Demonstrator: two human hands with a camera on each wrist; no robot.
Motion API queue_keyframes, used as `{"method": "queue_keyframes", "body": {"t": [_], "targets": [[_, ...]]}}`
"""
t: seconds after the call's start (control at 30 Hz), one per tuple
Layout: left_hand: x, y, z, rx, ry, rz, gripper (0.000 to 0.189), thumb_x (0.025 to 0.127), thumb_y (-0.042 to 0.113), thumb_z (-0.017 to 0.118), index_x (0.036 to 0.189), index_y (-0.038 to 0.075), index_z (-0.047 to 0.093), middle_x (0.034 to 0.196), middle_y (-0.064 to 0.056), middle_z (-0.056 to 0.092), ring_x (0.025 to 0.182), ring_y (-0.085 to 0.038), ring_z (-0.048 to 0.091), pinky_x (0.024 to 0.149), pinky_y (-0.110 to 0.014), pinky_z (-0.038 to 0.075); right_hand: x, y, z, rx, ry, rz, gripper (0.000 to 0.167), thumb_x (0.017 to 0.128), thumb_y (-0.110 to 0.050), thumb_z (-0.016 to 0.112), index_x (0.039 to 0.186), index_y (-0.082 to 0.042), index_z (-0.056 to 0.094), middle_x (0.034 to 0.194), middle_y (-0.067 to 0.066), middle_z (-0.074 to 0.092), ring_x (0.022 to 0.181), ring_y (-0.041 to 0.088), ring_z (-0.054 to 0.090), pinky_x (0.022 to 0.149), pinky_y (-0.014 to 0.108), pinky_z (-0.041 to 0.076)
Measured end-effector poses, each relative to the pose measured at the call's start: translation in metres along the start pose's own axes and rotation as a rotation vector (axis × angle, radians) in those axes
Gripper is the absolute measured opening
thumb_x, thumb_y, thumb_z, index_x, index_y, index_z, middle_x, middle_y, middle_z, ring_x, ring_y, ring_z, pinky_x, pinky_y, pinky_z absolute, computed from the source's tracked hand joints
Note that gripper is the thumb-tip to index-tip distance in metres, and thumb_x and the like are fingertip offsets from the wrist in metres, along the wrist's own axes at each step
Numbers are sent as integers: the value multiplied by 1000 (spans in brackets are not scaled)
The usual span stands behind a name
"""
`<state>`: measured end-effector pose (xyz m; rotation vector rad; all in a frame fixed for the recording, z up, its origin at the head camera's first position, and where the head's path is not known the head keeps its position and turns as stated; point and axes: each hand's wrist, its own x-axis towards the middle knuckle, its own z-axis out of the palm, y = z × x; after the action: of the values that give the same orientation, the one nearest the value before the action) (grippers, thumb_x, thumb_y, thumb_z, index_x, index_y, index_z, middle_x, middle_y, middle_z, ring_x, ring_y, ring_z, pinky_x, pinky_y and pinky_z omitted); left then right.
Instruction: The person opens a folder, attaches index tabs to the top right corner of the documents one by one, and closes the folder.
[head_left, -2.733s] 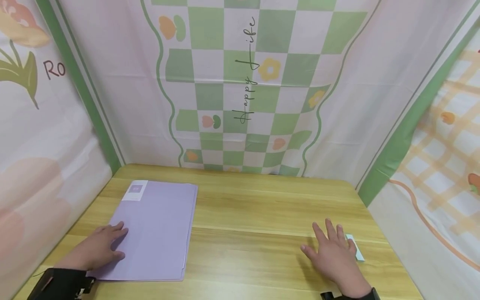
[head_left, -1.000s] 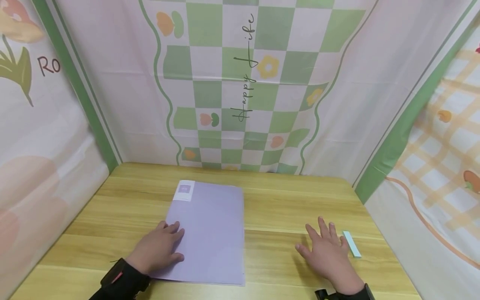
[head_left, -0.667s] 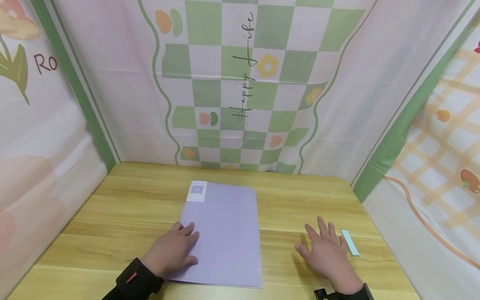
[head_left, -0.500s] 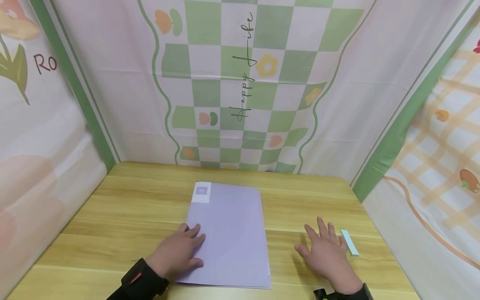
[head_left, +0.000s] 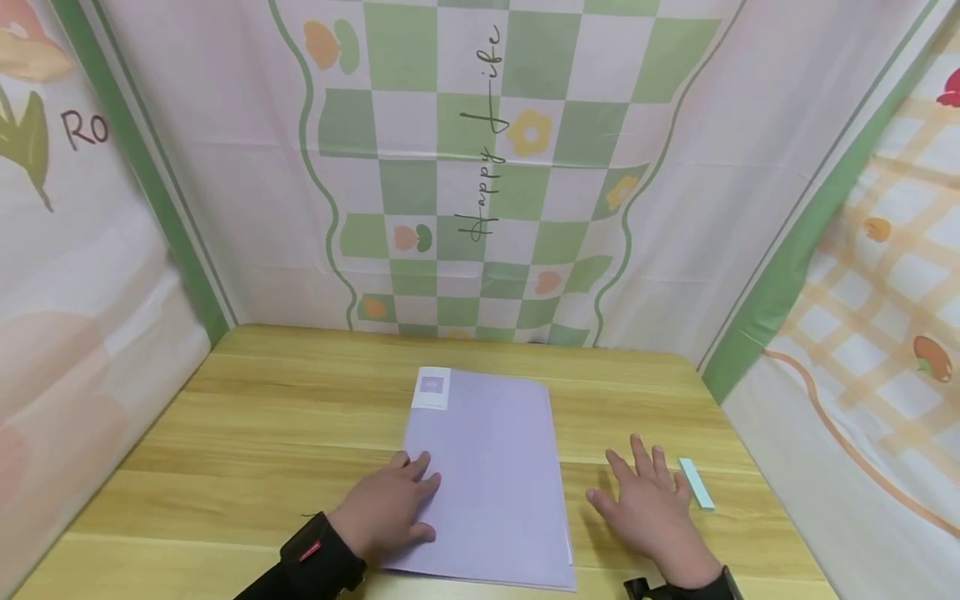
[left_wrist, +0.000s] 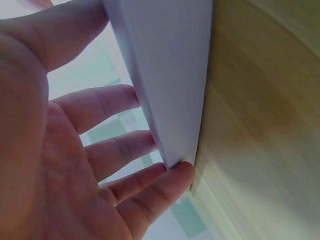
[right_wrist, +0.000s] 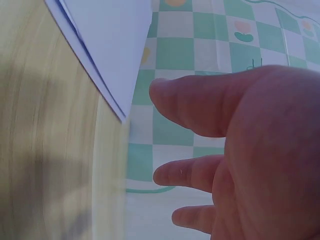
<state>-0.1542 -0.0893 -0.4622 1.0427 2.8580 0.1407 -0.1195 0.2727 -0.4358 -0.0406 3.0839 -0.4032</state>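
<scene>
A lilac file folder (head_left: 491,471) with a white label at its far left corner lies closed on the wooden table. My left hand (head_left: 382,508) rests along its left side, with thumb and fingertips on the cover's edge. In the left wrist view the thick spine (left_wrist: 165,75) shows, and the little finger presses against its far end. Just right of the folder my right hand (head_left: 652,512) hovers palm down with fingers spread, holding nothing. Beside its little finger lies a small pale teal strip (head_left: 699,487). The right wrist view shows the folder's near right edge (right_wrist: 100,75), apart from the thumb.
The wooden table (head_left: 225,467) has rounded far corners. Behind it hangs a green-and-white checked curtain (head_left: 468,183). Printed cloths also close in the left and right sides.
The folder has slid rightward from the table's left side to near the middle, with my left hand moving along its spine. My right hand has stayed nearly in place.
</scene>
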Motion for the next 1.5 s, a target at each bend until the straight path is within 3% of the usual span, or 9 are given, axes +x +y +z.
{"method": "queue_keyframes", "body": {"t": [0.53,0.7,0.87,0.97,1.1,1.27,1.37,1.5], "targets": [[17,25,-4,64,16,-9,69,85,56,70,136,10,62,144,-18,50,129,-37,46,100,-43,44,0,2,1,-8,19,-4,70,95,-47,63,143,1,49,154,37,14,137,62,8,99,77,8],[8,31,-8,97,33,-18,73,86,57,68,138,6,59,146,-20,47,130,-37,47,101,-47,44,-1,4,1,-15,56,-9,70,94,-47,64,142,1,50,154,37,16,137,61,10,97,78,11],[-6,44,-8,141,79,84,77,86,58,67,139,2,57,146,-20,47,132,-38,45,104,-47,41,0,7,1,-24,65,-38,67,95,-42,64,141,4,50,153,37,19,138,59,14,100,76,13],[-10,55,-6,180,84,118,78,85,60,69,137,3,59,143,-20,50,130,-40,47,103,-47,42,4,8,4,9,42,-102,59,97,-30,64,140,8,49,151,37,26,134,56,30,103,70,25],[-13,66,-4,237,86,92,77,80,61,73,130,4,63,137,-19,55,124,-40,52,96,-44,48,11,5,9,43,3,-238,46,97,-12,64,136,9,52,144,33,41,125,47,48,100,59,40],[-14,69,1,252,171,65,65,73,52,83,114,2,70,122,-16,62,105,-35,61,71,-37,55,18,-1,14,34,-26,-386,34,98,-2,60,130,8,58,136,28,53,126,41,51,100,52,42],[-15,68,2,249,210,86,56,73,46,84,105,2,72,113,-15,64,96,-32,63,59,-33,53,20,-2,15,36,-56,-393,32,100,-1,56,130,10,58,135,27,54,126,41,51,101,52,42],[-15,66,1,240,202,125,49,78,44,79,103,3,71,112,-14,64,99,-32,63,61,-32,54,21,0,16,37,-105,-338,30,100,1,54,128,9,60,137,27,53,127,41,50,102,52,41]]}}
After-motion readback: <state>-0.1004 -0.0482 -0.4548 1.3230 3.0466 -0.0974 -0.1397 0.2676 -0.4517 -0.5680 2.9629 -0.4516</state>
